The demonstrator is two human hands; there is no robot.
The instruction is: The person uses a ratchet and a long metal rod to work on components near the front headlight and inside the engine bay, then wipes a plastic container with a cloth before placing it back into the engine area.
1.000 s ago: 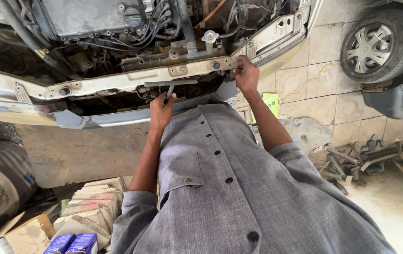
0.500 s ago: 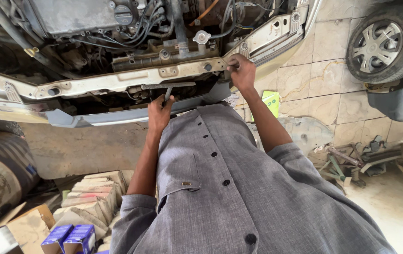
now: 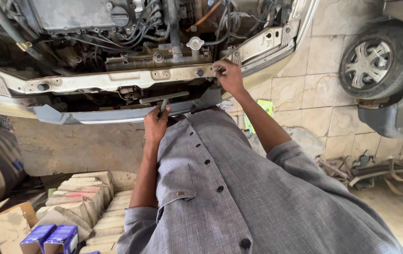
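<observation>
Left hand (image 3: 155, 126) grips wrench (image 3: 163, 106); right hand (image 3: 228, 75) on crossmember (image 3: 116, 81).

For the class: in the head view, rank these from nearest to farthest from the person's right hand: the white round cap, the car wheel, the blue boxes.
Measured from the right hand:
1. White round cap, just left of it in the engine bay.
2. Car wheel, far right, on tiled floor.
3. Blue boxes, bottom left corner.

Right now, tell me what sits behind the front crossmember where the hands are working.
Behind the crossmember sit a white cap, black hoses and engine parts. The right hand rests on the beam; the left hand holds a tool below it. Deeper parts are hidden.
</observation>
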